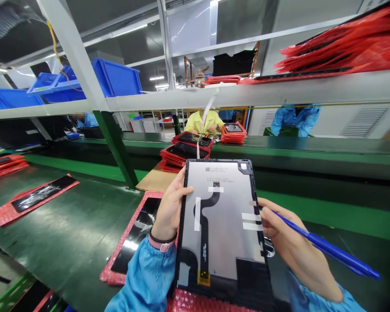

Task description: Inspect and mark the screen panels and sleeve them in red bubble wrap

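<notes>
A tablet screen panel [227, 225] is held up in front of me, its silver back with a black flex cable and white tape strips facing me. My left hand [170, 206] grips its left edge, thumb on the back face. At the right edge, my right hand [292, 238] has its fingers closed around a blue pen [334, 253], with the fingertips against the panel's frame. The pen's far end points down to the right. Under the panel's lower edge lies red bubble wrap [201, 301].
A black screen panel on a pink bubble-wrap bag [112, 271] lies left of my arm. Another bagged panel [40, 193] is farther left. Stacked red-bagged panels [185, 151] stand ahead. A green post [115, 147] holds up a shelf [169, 100]. A co-worker in yellow [204, 121] sits opposite.
</notes>
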